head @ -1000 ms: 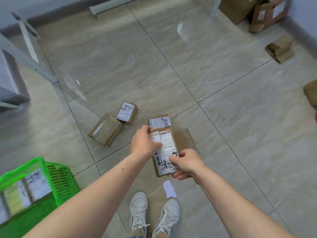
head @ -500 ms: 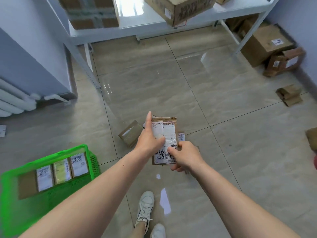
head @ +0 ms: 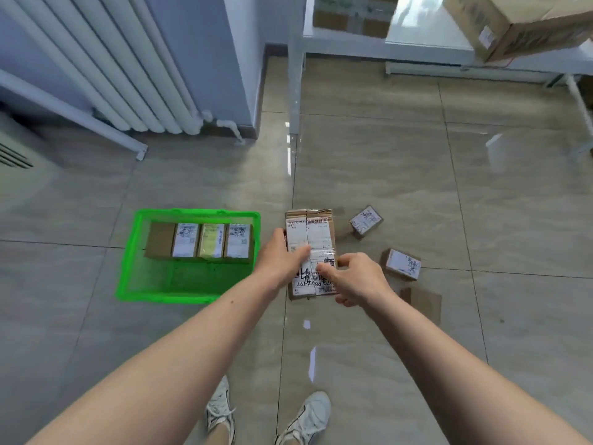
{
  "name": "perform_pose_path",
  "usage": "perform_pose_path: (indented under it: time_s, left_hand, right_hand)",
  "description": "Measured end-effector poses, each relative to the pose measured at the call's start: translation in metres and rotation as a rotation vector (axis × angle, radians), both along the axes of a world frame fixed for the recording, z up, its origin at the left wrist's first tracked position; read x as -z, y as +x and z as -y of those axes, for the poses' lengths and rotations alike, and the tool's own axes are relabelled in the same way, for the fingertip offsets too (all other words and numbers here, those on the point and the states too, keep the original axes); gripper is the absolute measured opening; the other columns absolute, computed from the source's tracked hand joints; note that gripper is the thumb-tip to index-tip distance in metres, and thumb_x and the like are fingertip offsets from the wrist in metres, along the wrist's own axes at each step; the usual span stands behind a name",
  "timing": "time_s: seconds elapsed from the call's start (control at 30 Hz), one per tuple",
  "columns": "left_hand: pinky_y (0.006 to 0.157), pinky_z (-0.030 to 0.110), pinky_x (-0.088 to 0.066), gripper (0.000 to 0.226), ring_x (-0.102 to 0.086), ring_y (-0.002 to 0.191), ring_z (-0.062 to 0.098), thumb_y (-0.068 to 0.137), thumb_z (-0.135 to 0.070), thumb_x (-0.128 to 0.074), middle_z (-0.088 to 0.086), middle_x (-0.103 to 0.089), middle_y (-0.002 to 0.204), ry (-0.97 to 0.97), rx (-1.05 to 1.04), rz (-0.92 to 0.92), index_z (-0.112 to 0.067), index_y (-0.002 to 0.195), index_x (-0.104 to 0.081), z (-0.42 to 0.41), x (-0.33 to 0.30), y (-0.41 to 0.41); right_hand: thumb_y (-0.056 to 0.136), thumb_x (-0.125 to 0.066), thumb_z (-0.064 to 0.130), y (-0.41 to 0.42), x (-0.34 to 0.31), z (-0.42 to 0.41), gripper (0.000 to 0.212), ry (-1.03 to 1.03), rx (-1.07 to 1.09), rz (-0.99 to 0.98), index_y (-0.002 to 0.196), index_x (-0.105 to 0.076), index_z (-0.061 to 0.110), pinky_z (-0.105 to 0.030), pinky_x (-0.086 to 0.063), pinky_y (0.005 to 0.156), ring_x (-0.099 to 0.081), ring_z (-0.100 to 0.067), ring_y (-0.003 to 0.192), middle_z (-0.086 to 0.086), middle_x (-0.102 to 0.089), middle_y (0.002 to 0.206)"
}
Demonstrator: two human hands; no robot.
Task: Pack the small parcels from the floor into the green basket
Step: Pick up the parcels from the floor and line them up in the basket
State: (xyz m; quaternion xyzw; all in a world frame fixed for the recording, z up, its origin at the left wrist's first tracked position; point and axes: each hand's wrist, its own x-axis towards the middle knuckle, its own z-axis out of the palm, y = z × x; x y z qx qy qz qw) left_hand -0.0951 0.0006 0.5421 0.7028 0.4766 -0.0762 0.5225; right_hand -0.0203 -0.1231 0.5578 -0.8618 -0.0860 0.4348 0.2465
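Both my hands hold a small stack of labelled cardboard parcels (head: pixel 310 232) above the floor, just right of the green basket (head: pixel 134 252). My left hand (head: pixel 279 256) grips the stack's left side with the thumb across the label. My right hand (head: pixel 356 277) pinches its lower right corner. Inside the basket a row of several parcels (head: pixel 199 240) stands along the far wall. On the floor to the right lie two labelled small parcels (head: pixel 365 220) (head: pixel 402 264) and a plain brown one (head: pixel 422 300).
A white radiator (head: pixel 128 69) lines the wall at the left. A white shelf rack (head: pixel 296 75) with large cardboard boxes (head: pixel 513 24) stands behind. My feet in white shoes (head: pixel 266 415) are on the tiled floor below the hands.
The stack rose off the floor and travelled left toward the basket in both hands. The view swung left, so the basket now lies close beside the stack.
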Motion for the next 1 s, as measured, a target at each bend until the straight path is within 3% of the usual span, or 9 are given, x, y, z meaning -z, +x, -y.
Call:
perform_pose_path:
  time_s: [0.13, 0.27, 0.37, 0.47, 0.6, 0.67, 0.73, 0.9, 1.0]
  left_hand:
    - [0.094, 0.041, -0.052, 0.037, -0.063, 0.106, 0.023, 0.088, -0.028, -0.065, 0.003, -0.066, 0.121, -0.020, -0.055, -0.001, -0.017, 0.122, -0.056, -0.052, 0.003, -0.055]
    - [0.096, 0.043, -0.051, 0.041, -0.062, 0.109, 0.025, 0.086, -0.032, -0.066, 0.004, -0.065, 0.122, -0.007, -0.077, -0.020, -0.016, 0.122, -0.055, -0.106, 0.006, -0.109]
    - [0.094, 0.043, -0.052, 0.040, -0.063, 0.106, 0.025, 0.085, -0.033, -0.067, 0.005, -0.067, 0.118, -0.009, -0.101, -0.024, -0.014, 0.119, -0.056, -0.153, 0.013, -0.148]
    - [0.094, 0.042, -0.052, 0.040, -0.064, 0.105, 0.025, 0.084, -0.032, -0.068, 0.005, -0.067, 0.117, -0.016, -0.111, -0.029, -0.014, 0.118, -0.056, -0.197, 0.021, -0.178]
    - [0.092, 0.039, -0.051, 0.032, -0.064, 0.105, 0.026, 0.084, -0.033, -0.069, 0.006, -0.067, 0.115, 0.025, -0.126, -0.057, -0.017, 0.107, -0.055, -0.247, 0.034, -0.204]
    - [0.084, 0.031, -0.050, 0.027, -0.064, 0.104, 0.025, 0.084, -0.033, -0.069, 0.005, -0.069, 0.113, 0.048, -0.115, -0.072, -0.018, 0.105, -0.059, -0.267, 0.044, -0.210]
    - [0.078, 0.028, -0.046, 0.028, -0.064, 0.102, 0.026, 0.084, -0.034, -0.069, 0.004, -0.070, 0.110, 0.070, -0.104, -0.099, -0.016, 0.104, -0.064, -0.287, 0.056, -0.215]
    - [0.071, 0.029, -0.047, 0.024, -0.067, 0.090, 0.027, 0.079, -0.029, -0.072, 0.010, -0.072, 0.100, 0.055, -0.106, -0.115, -0.013, 0.096, -0.071, -0.332, 0.096, -0.220]
    - [0.077, 0.031, -0.051, 0.029, -0.068, 0.091, 0.023, 0.076, -0.019, -0.074, 0.005, -0.074, 0.101, 0.036, -0.125, -0.111, -0.014, 0.104, -0.069, -0.353, 0.123, -0.222]
  right_hand:
    - [0.077, -0.063, 0.053, -0.045, -0.002, -0.056, 0.045, -0.048, -0.095, 0.035, 0.058, -0.060, 0.011, -0.037, -0.058, 0.070, -0.065, -0.027, 0.069, -0.002, -0.063, 0.060]
    - [0.082, -0.064, 0.049, -0.090, -0.002, -0.111, 0.049, -0.033, -0.131, 0.028, 0.052, -0.053, 0.012, -0.030, -0.039, 0.055, -0.055, -0.023, 0.065, -0.002, -0.057, 0.057]
    - [0.086, -0.064, 0.043, -0.128, 0.002, -0.160, 0.046, 0.006, -0.150, -0.018, 0.051, -0.050, 0.017, -0.029, -0.036, 0.054, -0.052, -0.021, 0.066, 0.000, -0.056, 0.058]
    - [0.088, -0.062, 0.039, -0.159, 0.011, -0.205, 0.040, 0.039, -0.139, -0.066, 0.056, -0.054, 0.016, -0.028, -0.039, 0.062, -0.055, -0.021, 0.071, -0.004, -0.063, 0.072]
    - [0.085, -0.065, 0.038, -0.187, 0.034, -0.259, 0.030, 0.061, -0.091, -0.101, 0.075, -0.066, 0.010, -0.035, -0.047, 0.063, -0.056, -0.024, 0.068, -0.008, -0.066, 0.077]
    - [0.082, -0.068, 0.040, -0.194, 0.050, -0.283, 0.027, 0.069, -0.064, -0.099, 0.084, -0.061, 0.014, -0.042, -0.055, 0.074, -0.064, -0.028, 0.076, -0.008, -0.070, 0.088]
    - [0.079, -0.069, 0.043, -0.199, 0.065, -0.305, 0.038, 0.049, -0.058, -0.101, 0.097, -0.052, 0.014, -0.048, -0.057, 0.082, -0.068, -0.032, 0.092, -0.010, -0.069, 0.101]
    - [0.083, -0.064, 0.045, -0.205, 0.110, -0.357, 0.042, 0.026, -0.132, -0.104, 0.106, -0.054, 0.011, -0.053, -0.057, 0.081, -0.066, -0.036, 0.097, -0.015, -0.068, 0.105]
    - [0.086, -0.064, 0.040, -0.210, 0.140, -0.382, 0.039, 0.024, -0.095, -0.119, 0.111, -0.054, 0.010, -0.053, -0.059, 0.077, -0.068, -0.035, 0.095, -0.014, -0.067, 0.107]
